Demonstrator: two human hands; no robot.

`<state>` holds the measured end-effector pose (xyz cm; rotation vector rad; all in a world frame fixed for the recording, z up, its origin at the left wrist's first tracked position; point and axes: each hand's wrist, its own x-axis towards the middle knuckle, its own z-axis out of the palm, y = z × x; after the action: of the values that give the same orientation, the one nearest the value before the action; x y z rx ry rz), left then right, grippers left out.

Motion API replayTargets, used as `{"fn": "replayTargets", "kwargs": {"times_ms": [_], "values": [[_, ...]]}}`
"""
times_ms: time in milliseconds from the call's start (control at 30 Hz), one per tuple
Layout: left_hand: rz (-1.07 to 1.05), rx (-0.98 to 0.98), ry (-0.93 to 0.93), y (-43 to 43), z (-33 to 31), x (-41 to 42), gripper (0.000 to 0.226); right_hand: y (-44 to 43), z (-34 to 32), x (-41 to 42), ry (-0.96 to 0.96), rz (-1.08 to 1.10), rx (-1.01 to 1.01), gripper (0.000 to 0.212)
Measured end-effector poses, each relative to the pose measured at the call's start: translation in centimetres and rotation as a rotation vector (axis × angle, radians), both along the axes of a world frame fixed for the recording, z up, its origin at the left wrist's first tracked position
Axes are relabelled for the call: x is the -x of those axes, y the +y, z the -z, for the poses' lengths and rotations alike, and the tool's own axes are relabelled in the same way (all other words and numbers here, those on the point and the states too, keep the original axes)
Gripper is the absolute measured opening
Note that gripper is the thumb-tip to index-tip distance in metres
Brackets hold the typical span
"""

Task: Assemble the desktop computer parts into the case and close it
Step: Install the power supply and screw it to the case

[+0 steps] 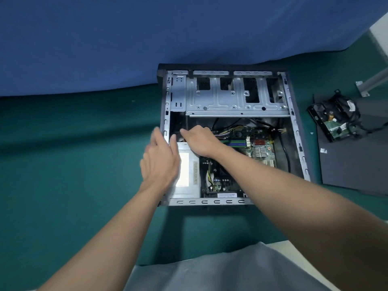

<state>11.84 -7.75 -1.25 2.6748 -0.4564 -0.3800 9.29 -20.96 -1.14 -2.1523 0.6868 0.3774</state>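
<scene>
Left hand (161, 162) lies flat, fingers straight, on the power supply (186, 175) inside the case (210, 201). Just beyond, the right hand (199, 141) reaches past its far end; I cannot tell whether it grips anything. The motherboard (258, 148) is in. The drive cage (237, 99) is empty. The hard drive (336, 122) and side panel (352, 164), far right, are not yet fitted.

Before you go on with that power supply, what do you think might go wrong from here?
The coloured cables beside your right hand might get pinched under the power supply if it shifts. The drive with its leads lies on the side panel; lifting that panel to close the case would probably tip it off.
</scene>
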Motion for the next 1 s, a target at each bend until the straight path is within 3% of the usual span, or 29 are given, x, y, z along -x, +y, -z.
{"fn": "replayTargets", "kwargs": {"times_ms": [100,200,333,367,400,533,733,800,1000], "values": [[0.181,-0.055,-0.195,-1.0,-0.2,0.6,0.061,-1.6,-1.1,2.7,-0.225,0.126,0.163,0.055],[0.274,-0.189,-0.178,-2.8,0.2,1.3,0.065,-5.1,-3.2,6.7,-0.417,0.208,0.391,0.044],[0.179,-0.279,-0.143,-6.0,0.4,2.2,0.065,-10.7,-3.8,13.4,-0.359,0.416,0.791,0.027],[0.173,-0.269,-0.154,-6.8,0.3,2.5,0.065,-11.7,-3.6,14.9,-0.317,0.491,0.811,0.026],[0.192,-0.25,-0.176,-7.7,0.2,3.0,0.065,-12.6,-3.2,16.2,-0.278,0.562,0.757,0.028],[0.402,-0.076,-0.209,-13.0,-0.4,6.1,0.063,-14.2,-1.8,19.0,-0.188,0.792,0.235,0.024],[0.623,0.015,-0.126,-21.9,-0.3,10.9,0.061,-17.8,-0.3,21.5,-0.299,0.751,-0.146,0.014],[0.647,-0.031,-0.121,-23.8,0.1,11.7,0.061,-19.4,1.0,22.5,-0.269,0.744,-0.16,0.013],[0.643,-0.079,-0.062,-24.7,0.8,11.8,0.061,-24.9,5.4,24.5,-0.055,0.698,0.081,0.02]]}}
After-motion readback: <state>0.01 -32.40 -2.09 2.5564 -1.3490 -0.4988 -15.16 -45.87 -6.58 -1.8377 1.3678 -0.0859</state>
